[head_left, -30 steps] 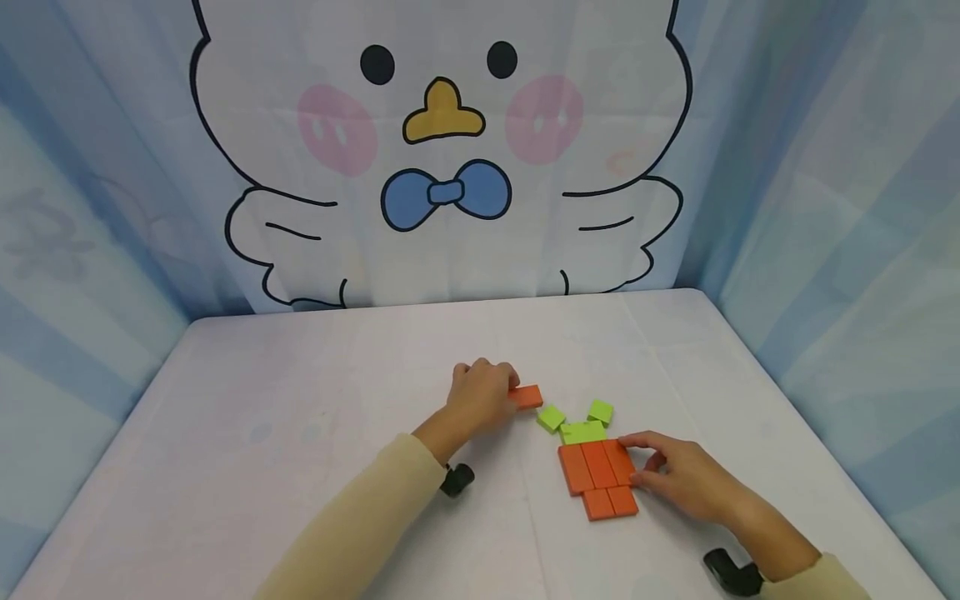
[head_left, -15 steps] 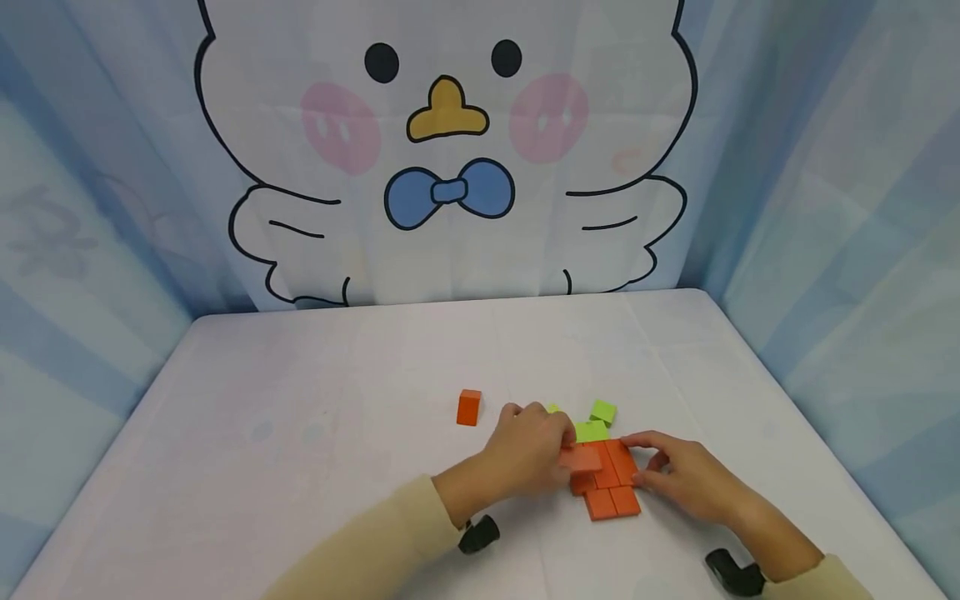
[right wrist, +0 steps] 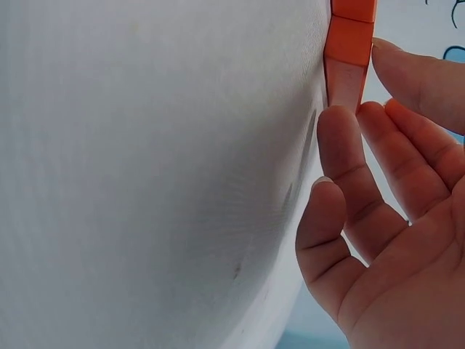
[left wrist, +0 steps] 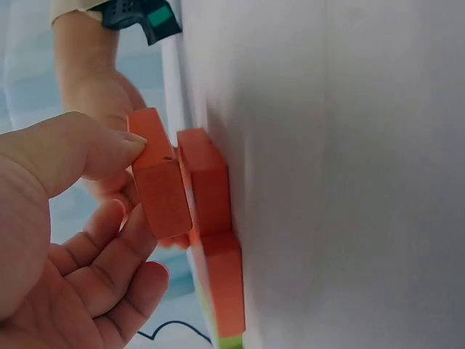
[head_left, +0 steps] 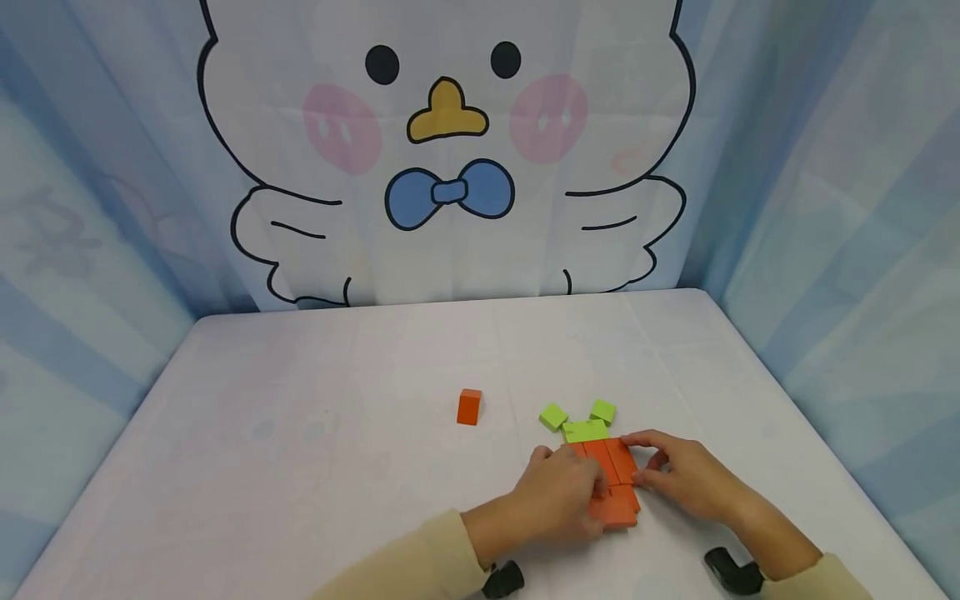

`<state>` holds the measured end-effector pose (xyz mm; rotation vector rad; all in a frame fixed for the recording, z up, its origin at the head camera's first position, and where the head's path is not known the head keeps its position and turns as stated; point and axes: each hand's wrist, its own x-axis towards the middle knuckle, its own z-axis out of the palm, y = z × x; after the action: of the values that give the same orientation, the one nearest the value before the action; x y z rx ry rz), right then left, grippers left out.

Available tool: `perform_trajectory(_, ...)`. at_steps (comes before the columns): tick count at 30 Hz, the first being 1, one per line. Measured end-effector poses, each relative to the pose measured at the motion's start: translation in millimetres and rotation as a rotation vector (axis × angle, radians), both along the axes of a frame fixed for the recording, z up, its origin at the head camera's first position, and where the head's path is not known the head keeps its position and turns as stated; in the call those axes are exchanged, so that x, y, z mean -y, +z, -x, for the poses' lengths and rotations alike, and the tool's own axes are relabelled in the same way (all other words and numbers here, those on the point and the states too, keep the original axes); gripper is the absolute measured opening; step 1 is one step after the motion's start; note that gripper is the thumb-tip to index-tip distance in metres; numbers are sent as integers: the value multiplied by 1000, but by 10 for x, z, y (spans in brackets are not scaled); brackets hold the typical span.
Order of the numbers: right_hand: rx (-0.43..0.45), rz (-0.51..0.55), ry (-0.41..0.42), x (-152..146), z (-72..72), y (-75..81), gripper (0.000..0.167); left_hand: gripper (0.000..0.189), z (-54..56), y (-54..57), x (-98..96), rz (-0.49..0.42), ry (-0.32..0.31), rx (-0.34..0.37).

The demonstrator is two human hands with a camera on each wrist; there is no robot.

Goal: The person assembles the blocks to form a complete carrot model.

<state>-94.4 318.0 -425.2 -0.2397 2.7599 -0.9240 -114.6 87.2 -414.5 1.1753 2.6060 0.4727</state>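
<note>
My left hand pinches an orange rectangular block between thumb and fingers. It holds this block over the near end of a flat cluster of orange blocks on the table. In the left wrist view the held block is slightly apart from the cluster's blocks. The left hand hides part of the cluster's left side. My right hand rests along the cluster's right edge, its fingertips touching the outer orange block. A long green block adjoins the cluster's far end, with two small green blocks slanted near its corners.
One loose orange block stands apart to the left of the green ones. The white table runs back to a curtain printed with a cartoon bird. Patterned blue curtains close in both sides.
My left hand has picked up an orange block from beside the green ones and carried it right and nearer, to the cluster's near end. The right hand has stayed in place.
</note>
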Motion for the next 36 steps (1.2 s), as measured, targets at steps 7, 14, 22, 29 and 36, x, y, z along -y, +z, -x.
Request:
perform_trajectory(7,-3,5,1,-2,-5,6,47,27,-89,-23,-80,10,-27,-11)
perform_trajectory(14,12,2,1,2,-2,12,48,27,-132,-82,-169,8,-16,-19)
perform_trajectory(22,8,-10,5,13,9,20,46,31,-161,-99,-197,41,-1,-46)
perform_trajectory(29,8,-18,-3,11,10,23,48,36,-148,-121,-186,42,30,-36)
perform_trajectory(36,14,-13,-6,14,-1,26,48,37,-128,-141,-154,18,10,-13)
